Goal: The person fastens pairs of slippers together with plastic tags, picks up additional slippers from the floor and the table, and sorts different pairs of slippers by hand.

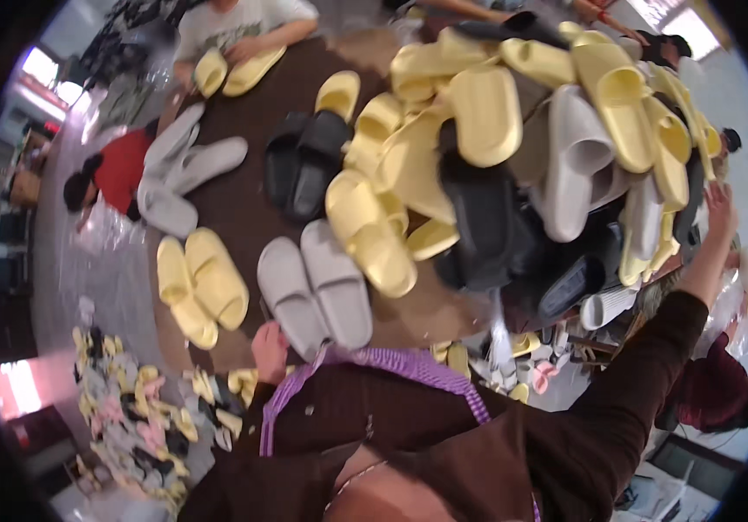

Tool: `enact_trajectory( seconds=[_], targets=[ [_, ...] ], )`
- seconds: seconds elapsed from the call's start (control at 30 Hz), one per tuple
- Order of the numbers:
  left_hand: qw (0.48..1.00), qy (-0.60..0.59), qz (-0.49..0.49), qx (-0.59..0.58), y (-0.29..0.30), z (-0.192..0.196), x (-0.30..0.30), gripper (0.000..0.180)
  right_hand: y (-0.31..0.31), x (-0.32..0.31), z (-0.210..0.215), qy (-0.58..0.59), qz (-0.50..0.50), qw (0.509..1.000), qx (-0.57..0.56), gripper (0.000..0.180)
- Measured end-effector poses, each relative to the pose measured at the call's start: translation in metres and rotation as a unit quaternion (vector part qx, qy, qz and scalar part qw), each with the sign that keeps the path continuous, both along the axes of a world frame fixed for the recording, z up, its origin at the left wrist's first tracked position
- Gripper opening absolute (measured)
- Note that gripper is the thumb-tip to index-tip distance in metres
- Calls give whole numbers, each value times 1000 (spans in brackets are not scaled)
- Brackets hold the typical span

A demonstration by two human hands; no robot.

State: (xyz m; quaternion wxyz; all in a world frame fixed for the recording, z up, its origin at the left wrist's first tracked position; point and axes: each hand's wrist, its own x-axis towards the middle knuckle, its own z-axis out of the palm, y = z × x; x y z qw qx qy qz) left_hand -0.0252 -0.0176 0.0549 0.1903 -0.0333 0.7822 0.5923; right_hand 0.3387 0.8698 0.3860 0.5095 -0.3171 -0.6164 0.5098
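A pair of grey slides (315,291) lies side by side at the table's near edge. Just left of their near ends is my left hand (270,350), its fingers curled in and nothing visible in them. My right arm stretches far out to the right. At its end, my right hand (719,207) has its fingers extended against the outer side of a big heap of slides. Yellow slides (613,100), a light grey slide (576,165) and black slides (478,222) make up that heap. What the right fingertips touch is partly hidden.
On the brown table (235,196) lie a yellow pair (203,287), a black pair (306,165) and several grey slides (184,165). Across it, a person (243,35) handles yellow slides. Many loose slides (135,409) cover the floor at lower left. Other people work at both sides.
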Motion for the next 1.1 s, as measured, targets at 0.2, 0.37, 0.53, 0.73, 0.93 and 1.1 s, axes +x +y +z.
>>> enact_trajectory(
  seconds=[0.2,0.37,0.53,0.73,0.93,1.1],
  targets=[
    [984,-133,26,115,-26,54,-12,24,-282,-151,9,-56,114,984,122,30],
    [970,-120,1,211,-42,71,-51,25,-575,-247,-26,-120,313,901,276,28],
    [947,-144,-6,286,-58,102,-76,25,-699,-292,-94,-130,393,910,-33,22],
    [926,-198,-157,280,-56,104,-70,22,-760,-325,-210,-202,433,849,-227,16],
    [920,-198,-270,205,-32,90,-43,20,-776,-331,-237,-186,419,850,-259,17],
    [920,-103,-341,165,-23,77,-41,21,-764,-333,-238,-220,433,839,-245,16]
  ],
)
